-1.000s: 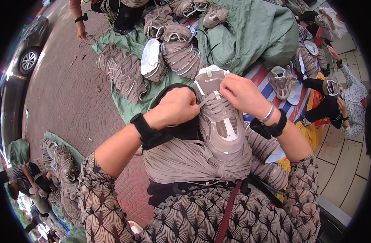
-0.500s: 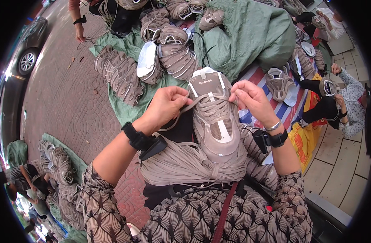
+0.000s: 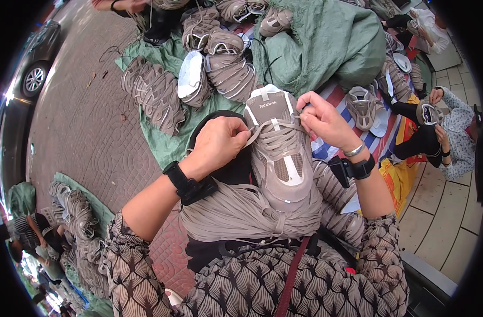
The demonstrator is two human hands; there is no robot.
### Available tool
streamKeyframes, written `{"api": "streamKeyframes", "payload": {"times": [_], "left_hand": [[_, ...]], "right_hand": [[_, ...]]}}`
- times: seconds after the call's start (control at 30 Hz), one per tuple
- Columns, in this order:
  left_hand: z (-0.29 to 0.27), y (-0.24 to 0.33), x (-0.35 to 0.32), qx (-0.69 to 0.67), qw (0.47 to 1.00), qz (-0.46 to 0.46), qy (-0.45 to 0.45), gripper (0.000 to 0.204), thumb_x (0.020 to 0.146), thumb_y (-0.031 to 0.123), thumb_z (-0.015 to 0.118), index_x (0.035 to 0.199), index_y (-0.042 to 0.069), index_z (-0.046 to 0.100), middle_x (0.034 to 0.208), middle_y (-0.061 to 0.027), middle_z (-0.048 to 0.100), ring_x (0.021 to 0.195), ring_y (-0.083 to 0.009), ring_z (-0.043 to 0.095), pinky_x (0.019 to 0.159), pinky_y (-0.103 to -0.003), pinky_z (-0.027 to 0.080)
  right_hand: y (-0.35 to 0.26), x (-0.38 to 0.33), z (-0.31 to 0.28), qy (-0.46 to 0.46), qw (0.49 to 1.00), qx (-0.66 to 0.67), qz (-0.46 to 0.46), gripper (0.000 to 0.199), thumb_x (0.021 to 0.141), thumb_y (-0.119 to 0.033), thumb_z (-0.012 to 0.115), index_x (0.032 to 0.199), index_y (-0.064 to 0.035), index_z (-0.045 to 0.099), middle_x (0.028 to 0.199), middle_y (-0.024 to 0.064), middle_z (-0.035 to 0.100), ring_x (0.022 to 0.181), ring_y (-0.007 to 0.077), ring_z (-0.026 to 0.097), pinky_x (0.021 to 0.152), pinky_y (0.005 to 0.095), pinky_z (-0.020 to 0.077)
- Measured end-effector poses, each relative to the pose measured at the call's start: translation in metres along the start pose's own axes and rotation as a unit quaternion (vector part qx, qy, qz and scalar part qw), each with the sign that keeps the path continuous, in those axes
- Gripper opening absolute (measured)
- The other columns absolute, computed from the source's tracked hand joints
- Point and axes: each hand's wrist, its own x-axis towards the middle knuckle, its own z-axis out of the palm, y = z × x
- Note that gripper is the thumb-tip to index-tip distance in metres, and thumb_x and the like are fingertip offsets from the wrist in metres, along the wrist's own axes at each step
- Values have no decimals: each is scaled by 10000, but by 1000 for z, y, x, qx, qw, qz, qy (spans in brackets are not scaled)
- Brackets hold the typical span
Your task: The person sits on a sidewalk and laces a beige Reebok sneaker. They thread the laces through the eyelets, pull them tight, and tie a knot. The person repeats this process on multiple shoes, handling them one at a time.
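Note:
A taupe sneaker upper (image 3: 281, 153) with white trim lies on my lap, its toe toward me and its tongue pointing away. A flat taupe shoelace (image 3: 276, 138) crosses its front in several rows. My left hand (image 3: 220, 141) pinches a stretch of the lace beside the upper's left edge. At the right edge, near the top eyelets, my right hand (image 3: 326, 120) is closed with thumb and fingers pinched on the other lace end, mostly hidden by the fingers. Under the toe rests a thick bundle of loose taupe laces (image 3: 236, 214).
Wrapped stacks of taupe uppers (image 3: 152, 95) lie ahead on green sheeting (image 3: 165, 145). A large green sack (image 3: 326, 47) stands beyond. At right, a seated co-worker (image 3: 452, 132) handles another shoe upper. A dark car (image 3: 27, 95) is parked at far left.
My right hand has moved up slightly to the upper's top eyelets. My left hand has turned and shifted a little lower. The co-worker's hand at top left has lifted.

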Motion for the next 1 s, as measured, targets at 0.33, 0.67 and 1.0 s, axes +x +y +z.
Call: {"api": "streamKeyframes", "payload": {"times": [0.33, 0.67, 1.0], "left_hand": [[6, 3, -3, 96, 992, 66, 55, 203, 819, 206, 610, 824, 17, 684, 700, -173, 647, 649, -341, 631, 628, -416, 489], [16, 7, 7, 107, 989, 88, 54, 186, 841, 189, 570, 853, 24, 656, 732, -201, 640, 713, -409, 622, 669, -479, 491], [-29, 4, 23, 286, 883, 371, -15, 343, 734, 132, 757, 1021, 119, 571, 1085, -43, 565, 1059, -254, 545, 834, -403, 442]], "right_hand": [[-16, 10, 15, 8, 997, -75, 30, 150, 837, -3, 487, 980, -46, 476, 574, 2, 497, 483, 90, 438, 457, 280, 336], [-14, 25, 6, -27, 976, 100, 190, 133, 877, -21, 535, 981, -79, 474, 621, 14, 548, 424, 73, 428, 393, 224, 305], [-45, 38, -31, -178, 827, -458, -273, 350, 694, -136, 772, 985, -54, 598, 1181, 97, 546, 1129, 309, 490, 961, 394, 421]]}}
